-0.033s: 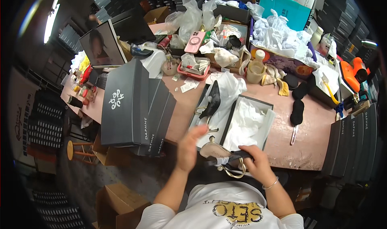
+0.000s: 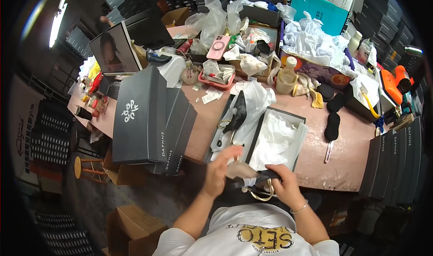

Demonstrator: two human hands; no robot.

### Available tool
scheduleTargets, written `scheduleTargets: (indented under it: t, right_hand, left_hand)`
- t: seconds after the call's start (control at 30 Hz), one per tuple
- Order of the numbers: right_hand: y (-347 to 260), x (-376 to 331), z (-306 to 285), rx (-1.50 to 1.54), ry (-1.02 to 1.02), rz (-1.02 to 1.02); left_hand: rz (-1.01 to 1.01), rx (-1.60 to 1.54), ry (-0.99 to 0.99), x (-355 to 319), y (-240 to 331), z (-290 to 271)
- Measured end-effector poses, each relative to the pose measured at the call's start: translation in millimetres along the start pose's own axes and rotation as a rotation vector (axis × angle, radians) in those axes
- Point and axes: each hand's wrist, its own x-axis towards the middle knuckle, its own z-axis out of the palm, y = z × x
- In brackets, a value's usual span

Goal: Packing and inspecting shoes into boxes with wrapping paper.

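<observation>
My right hand [image 2: 286, 184] is closed on a black shoe [image 2: 264, 174] with a beige insole and gold-coloured rings, held above the table's front edge. My left hand [image 2: 217, 172] is at the far end of the shoe, its fingers stretched out beside the insole; whether they touch it I cannot tell. Just beyond, an open shoe box [image 2: 209, 154] holds another black shoe [image 2: 239, 111] with a pointed toe on white tissue. Beside it lies the other half of the box [image 2: 301, 143], with crumpled white paper [image 2: 273, 138] inside.
Dark shoe boxes [image 2: 137, 116] are stacked left of the open box, more [image 2: 392, 161] at the right edge. A black-wrapped tool [image 2: 332, 127] lies on the pink table [image 2: 347, 166]. Behind are a jar [image 2: 285, 81], a red basket [image 2: 216, 82], a pink phone [image 2: 218, 47] and crumpled paper [image 2: 311, 37].
My left hand has moved right, toward the end of the held shoe, and its fingers now reach over beside the insole. The shoe has shifted slightly; my right hand keeps its hold.
</observation>
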Motion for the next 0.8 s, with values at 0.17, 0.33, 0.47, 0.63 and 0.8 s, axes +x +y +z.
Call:
scheduleTargets:
  t: [0.17, 0.33, 0.47, 0.63, 0.8]
  right_hand:
    - [5.8, -2.0, 18.3, 0.023, 0.072, -0.011]
    - [22.3, -7.0, 15.7, -0.022, 0.138, -0.105]
    - [20.4, -5.7, 17.6, -0.07, 0.198, -0.226]
    - [0.6, -2.8, 20.1, -0.103, 0.149, -0.127]
    - [-5.8, -1.3, 9.6, 0.0, -0.007, -0.01]
  left_hand:
    - [0.249, 0.115, 0.028, 1.6, 5.7, 24.0]
    - [0.416, 0.289, -0.051, 2.6, 19.8, 29.4]
    - [0.465, 0.294, 0.061, -1.0, 22.6, 41.9]
    - [0.235, 0.068, 0.211, 24.1, -8.7, 30.3]
    - [0.158, 0.078, 0.036, 28.4, -0.1, 13.4]
